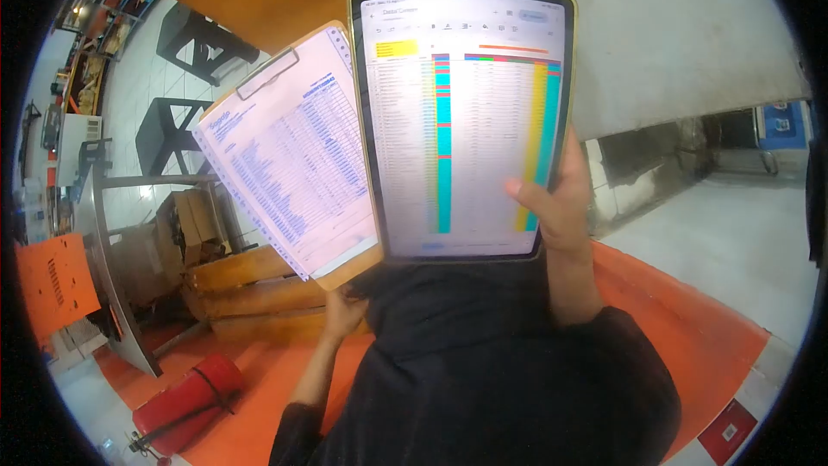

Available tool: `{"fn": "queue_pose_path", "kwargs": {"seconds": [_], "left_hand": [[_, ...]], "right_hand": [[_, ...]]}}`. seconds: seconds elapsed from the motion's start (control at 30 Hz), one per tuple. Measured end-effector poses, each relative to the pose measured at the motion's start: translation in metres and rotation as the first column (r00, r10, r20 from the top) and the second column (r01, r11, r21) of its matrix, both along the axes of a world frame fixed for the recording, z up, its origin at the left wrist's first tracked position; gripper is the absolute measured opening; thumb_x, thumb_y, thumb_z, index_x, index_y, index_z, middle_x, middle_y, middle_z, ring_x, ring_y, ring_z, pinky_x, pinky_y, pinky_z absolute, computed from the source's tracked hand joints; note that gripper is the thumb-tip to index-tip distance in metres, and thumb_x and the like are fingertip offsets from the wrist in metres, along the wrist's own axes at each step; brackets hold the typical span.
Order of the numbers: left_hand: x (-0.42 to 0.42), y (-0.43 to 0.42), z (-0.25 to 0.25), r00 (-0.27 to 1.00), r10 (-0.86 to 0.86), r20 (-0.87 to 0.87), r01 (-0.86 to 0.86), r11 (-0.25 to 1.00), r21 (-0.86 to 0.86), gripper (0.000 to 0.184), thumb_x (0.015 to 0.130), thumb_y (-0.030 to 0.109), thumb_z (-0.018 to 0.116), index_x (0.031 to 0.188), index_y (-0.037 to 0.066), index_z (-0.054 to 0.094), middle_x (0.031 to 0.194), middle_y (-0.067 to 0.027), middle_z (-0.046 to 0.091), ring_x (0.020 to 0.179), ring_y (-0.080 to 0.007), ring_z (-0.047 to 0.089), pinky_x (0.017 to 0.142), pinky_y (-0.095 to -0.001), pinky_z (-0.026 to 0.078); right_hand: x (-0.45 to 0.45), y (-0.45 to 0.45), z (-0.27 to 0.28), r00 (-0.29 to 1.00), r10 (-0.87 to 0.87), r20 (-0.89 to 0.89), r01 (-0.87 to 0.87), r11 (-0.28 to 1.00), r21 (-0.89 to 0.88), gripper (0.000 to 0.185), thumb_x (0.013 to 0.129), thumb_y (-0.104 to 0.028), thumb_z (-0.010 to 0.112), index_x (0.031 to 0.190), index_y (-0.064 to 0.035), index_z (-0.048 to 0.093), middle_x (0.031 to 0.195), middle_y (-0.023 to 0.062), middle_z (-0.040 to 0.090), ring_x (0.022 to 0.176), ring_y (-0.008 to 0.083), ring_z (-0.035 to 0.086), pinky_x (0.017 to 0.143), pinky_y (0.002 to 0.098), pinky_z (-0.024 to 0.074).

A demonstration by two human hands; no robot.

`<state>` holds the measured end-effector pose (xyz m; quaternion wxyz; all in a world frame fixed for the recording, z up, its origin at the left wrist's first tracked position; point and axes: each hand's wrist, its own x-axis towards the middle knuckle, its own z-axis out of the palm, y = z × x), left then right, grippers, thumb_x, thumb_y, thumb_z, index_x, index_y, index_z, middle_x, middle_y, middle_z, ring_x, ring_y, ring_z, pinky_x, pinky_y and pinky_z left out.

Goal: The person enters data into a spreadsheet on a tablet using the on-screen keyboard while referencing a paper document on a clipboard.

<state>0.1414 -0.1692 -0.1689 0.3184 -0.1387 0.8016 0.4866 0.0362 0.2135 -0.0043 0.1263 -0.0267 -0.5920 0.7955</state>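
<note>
My right hand [561, 207] grips the right side of a tablet [483, 147], its thumb lying over the lower right of the screen. A spreadsheet with yellow, teal and red columns shows on the tablet, which stands upright in a dark case. Low on the left, my left hand [347, 311] holds the bottom edge of a brown clipboard [349, 272]; most of its fingers are hidden. Under the clipboard's metal clip is a printed sheet [289, 147] covered in table rows. The tablet overlaps the clipboard's right edge.
A wooden bench [250, 280] and cardboard boxes [191, 224] are at the left. Black stools [168, 134] stand beyond on white tiles. A red fire extinguisher [190, 403] lies on the orange surface at lower left. A white surface [690, 34] is at upper right.
</note>
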Motion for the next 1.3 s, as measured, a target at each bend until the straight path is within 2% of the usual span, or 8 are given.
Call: {"fn": "queue_pose_path", "kwargs": {"seconds": [0.1,0.23,0.33,0.5,0.8,1.1,1.23,1.3], "left_hand": [[0.005,0.002,-0.013,0.956,-0.055,-0.288,0.071,0.996,0.045,0.032,0.072,-0.003,0.061,0.104,-0.009,0.059,0.079,-0.0094,0.063,0.061,-0.0137,0.06,0.051,-0.027,0.048],[-0.002,0.009,-0.004,0.977,-0.087,-0.194,0.074,0.994,-0.074,0.031,0.072,-0.002,0.061,0.102,-0.01,0.059,0.073,-0.0109,0.062,0.06,-0.0113,0.059,0.05,-0.0274,0.047],[-0.005,0.014,-0.005,0.909,-0.101,-0.405,0.055,0.991,-0.124,0.029,0.071,0.002,0.061,0.097,-0.01,0.061,0.068,-0.0165,0.062,0.056,-0.019,0.061,0.051,-0.0334,0.047],[-0.017,0.013,0.004,0.88,-0.39,-0.271,0.259,0.872,-0.415,0.021,0.07,0.01,0.063,0.082,-0.007,0.062,0.076,-0.025,0.062,0.07,-0.0405,0.062,0.064,-0.0458,0.049],[-0.035,0.04,0.132,0.568,-0.816,0.106,0.77,0.481,-0.42,0.021,0.083,0.017,0.063,0.094,-0.001,0.062,0.081,-0.0253,0.062,0.08,-0.0414,0.062,0.071,-0.0487,0.05],[-0.109,0.09,0.23,0.737,-0.527,-0.423,0.549,0.832,-0.078,0.043,0.085,0.029,0.066,0.117,0.003,0.056,0.094,-0.0145,0.065,0.085,-0.027,0.066,0.075,-0.0364,0.052],[-0.134,0.109,0.225,0.682,-0.501,-0.533,0.439,0.863,-0.249,0.054,0.088,0.035,0.062,0.128,0.002,0.049,0.102,-0.0165,0.063,0.086,-0.026,0.066,0.076,-0.0342,0.052],[-0.143,0.123,0.205,0.85,-0.149,-0.505,0.344,0.883,0.319,0.066,0.093,0.046,0.051,0.138,0.001,0.037,0.111,-0.0185,0.059,0.096,-0.0266,0.062,0.084,-0.0341,0.048]], "right_hand": [[0.001,-0.002,-0.002,0.999,0.025,0.021,-0.025,0.999,0.026,0.071,0.074,0.003,0.064,0.137,0.0008,0.032,0.12,0.0093,0.053,0.112,0.0158,0.052,0.097,0.0316,0.0409],[0.0,-0.003,-0.002,0.998,0.004,0.065,-0.003,1.0,-0.019,0.072,0.074,0.003,0.063,0.138,0.0015,0.03,0.121,0.0097,0.053,0.112,0.0164,0.052,0.097,0.0318,0.0417],[0.002,-0.002,-0.002,0.998,0.018,0.064,-0.017,1.0,-0.008,0.072,0.074,0.003,0.063,0.138,0.0017,0.03,0.121,0.0099,0.053,0.113,0.0165,0.052,0.097,0.0319,0.0413],[0.002,0.003,0.0,0.999,0.034,0.013,-0.034,0.999,-0.032,0.07,0.074,0.003,0.063,0.137,0.0015,0.031,0.122,0.0097,0.052,0.114,0.0164,0.05,0.098,0.0322,0.0398],[0.004,0.006,0.002,0.999,0.011,0.03,-0.011,0.999,0.031,0.071,0.074,0.002,0.064,0.138,0.0019,0.032,0.124,0.0094,0.051,0.115,0.017,0.05,0.098,0.0323,0.0395],[0.004,0.012,-0.011,0.983,-0.147,0.114,0.158,0.983,-0.095,0.076,0.065,-0.003,0.055,0.137,0.0068,0.035,0.127,0.0158,0.052,0.114,0.0251,0.053,0.1,0.0345,0.0397],[0.006,0.008,-0.008,0.987,-0.154,0.052,0.157,0.985,-0.065,0.068,0.076,-0.017,0.053,0.136,0.0079,0.033,0.125,0.0169,0.05,0.113,0.025,0.051,0.098,0.0349,0.0386],[0.008,0.013,-0.012,0.994,-0.108,0.033,0.11,0.991,-0.072,0.067,0.077,-0.016,0.052,0.137,0.0076,0.033,0.126,0.0168,0.049,0.114,0.0253,0.05,0.099,0.035,0.0379]]}}
